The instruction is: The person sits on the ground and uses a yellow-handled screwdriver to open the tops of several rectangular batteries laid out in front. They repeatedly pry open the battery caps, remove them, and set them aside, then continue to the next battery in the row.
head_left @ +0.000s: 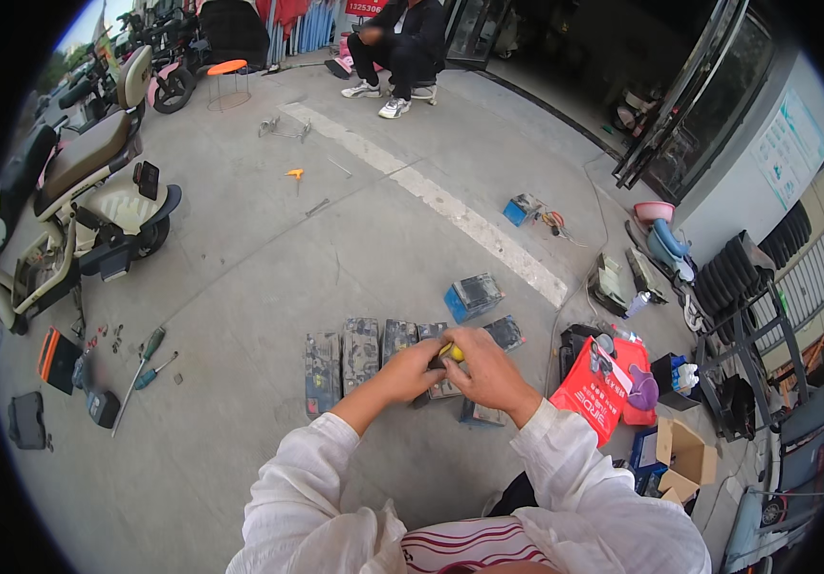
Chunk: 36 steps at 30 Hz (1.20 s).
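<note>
Yellow object [457, 353] sits between our left hand [412, 373] and right hand [490, 371], both pinching it over the grimy blocks [361, 349]; should our pinch loosen, it could drop onto them; its covered side we cannot see.

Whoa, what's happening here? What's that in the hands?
The person in a white top has a small yellow and dark thing between the bare left hand and right hand. It's too covered up to tell what it is. Beneath and just beyond the hands, dusty box-shaped blocks, maybe batteries, sit on the grey ground. A red bag lies to the right, and a seated person is farther off.
</note>
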Tool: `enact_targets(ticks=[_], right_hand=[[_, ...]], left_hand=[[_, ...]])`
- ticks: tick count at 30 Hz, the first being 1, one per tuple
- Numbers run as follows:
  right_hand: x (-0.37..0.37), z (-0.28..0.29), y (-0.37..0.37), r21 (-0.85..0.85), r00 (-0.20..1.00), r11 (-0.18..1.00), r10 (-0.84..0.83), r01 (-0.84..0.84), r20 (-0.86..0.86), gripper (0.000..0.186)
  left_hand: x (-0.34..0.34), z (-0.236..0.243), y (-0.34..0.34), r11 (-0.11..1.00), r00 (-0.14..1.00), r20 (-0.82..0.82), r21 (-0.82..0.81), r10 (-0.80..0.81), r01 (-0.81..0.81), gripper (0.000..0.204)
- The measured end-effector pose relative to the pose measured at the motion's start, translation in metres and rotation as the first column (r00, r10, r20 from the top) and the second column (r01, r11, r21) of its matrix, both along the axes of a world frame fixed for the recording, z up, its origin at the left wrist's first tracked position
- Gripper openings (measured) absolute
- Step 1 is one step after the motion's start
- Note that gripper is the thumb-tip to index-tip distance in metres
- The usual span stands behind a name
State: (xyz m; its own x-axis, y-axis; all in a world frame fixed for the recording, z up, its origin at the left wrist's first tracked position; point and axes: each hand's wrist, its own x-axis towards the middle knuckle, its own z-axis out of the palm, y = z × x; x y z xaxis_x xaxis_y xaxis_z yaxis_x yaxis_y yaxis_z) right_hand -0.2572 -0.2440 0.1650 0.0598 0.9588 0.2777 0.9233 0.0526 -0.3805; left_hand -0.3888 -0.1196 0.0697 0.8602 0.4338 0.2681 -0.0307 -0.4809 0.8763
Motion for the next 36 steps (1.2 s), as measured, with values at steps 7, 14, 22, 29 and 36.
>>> enact_targets(ticks=[7, 14, 22, 29, 36], right_hand=[[-0.011, 0.007, -0.004, -0.024, 0.987, 0.989, -0.15, 0.149, -0.062, 0.039], [0.001, -0.005, 0.0, 0.071, 0.996, 0.997, 0.016, -0.009, -0.091, 0.039], [-0.01, 0.004, -0.002, 0.036, 0.987, 0.997, -0.063, 0.069, -0.15, 0.046], [0.001, -0.008, 0.001, 0.067, 0.989, 0.996, 0.061, -0.053, -0.133, 0.047], [-0.006, -0.001, -0.001, 0.132, 0.99, 0.99, 0.057, -0.039, -0.132, 0.043]], left_hand=[[0.003, 0.006, -0.004, 0.991, 0.992, -0.069, 0.089, 0.106, -0.1, 0.032], [0.003, 0.004, -0.002, 0.994, 0.996, 0.061, 0.088, 0.059, -0.064, 0.029], [-0.003, 0.005, 0.002, 0.991, 0.997, 0.0, 0.113, 0.072, -0.071, 0.031], [-0.002, -0.002, 0.003, 0.994, 0.994, 0.106, 0.107, -0.001, -0.01, 0.031], [0.002, 0.005, -0.005, 0.985, 0.992, 0.001, 0.115, 0.127, -0.127, 0.038]])
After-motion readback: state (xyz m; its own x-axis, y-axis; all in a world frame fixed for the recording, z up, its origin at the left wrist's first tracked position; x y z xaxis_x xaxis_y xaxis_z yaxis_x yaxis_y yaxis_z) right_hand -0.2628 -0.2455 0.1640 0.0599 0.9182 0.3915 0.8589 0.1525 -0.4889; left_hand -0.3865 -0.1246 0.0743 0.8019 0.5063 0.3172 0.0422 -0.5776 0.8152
